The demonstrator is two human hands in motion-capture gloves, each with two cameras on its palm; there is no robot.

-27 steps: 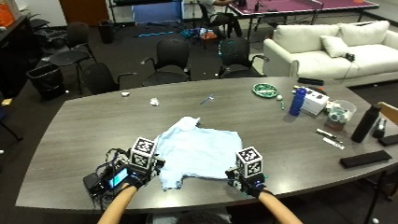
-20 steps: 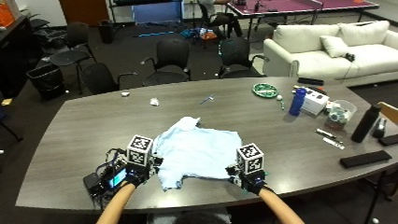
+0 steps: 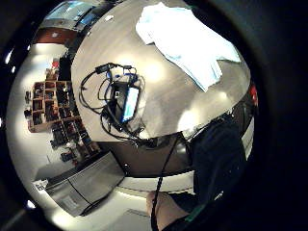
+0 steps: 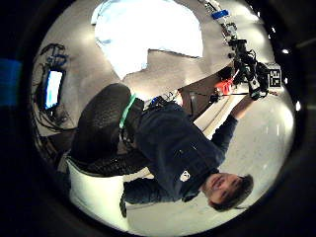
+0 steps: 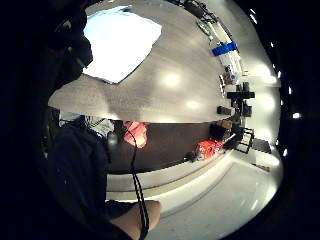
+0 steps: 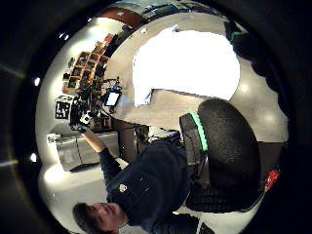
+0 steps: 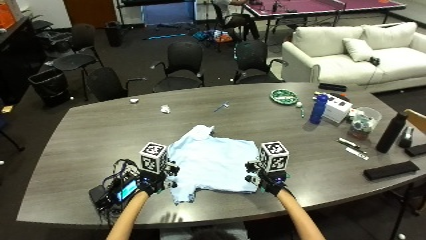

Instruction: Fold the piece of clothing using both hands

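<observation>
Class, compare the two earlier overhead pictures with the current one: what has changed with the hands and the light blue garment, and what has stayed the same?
Almost nothing has visibly changed. The left hand and right hand stay at the near corners of the light blue garment, which lies spread on the table as before. Whether either hand has gripped the cloth cannot be seen. The blue bottle has not moved.

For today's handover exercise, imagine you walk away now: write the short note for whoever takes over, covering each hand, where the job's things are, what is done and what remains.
Left hand: at the near left edge of the light blue shirt; whether its fingers grip cloth cannot be seen.
Right hand: at the shirt's near right corner; grip also hidden.
Shirt: lies spread mostly flat on the grey table, one far corner bunched up.
Done: no fold made yet.
Left: grasp the near edge with both hands and fold the shirt.
A phone with cables lies beside the left hand.
</observation>
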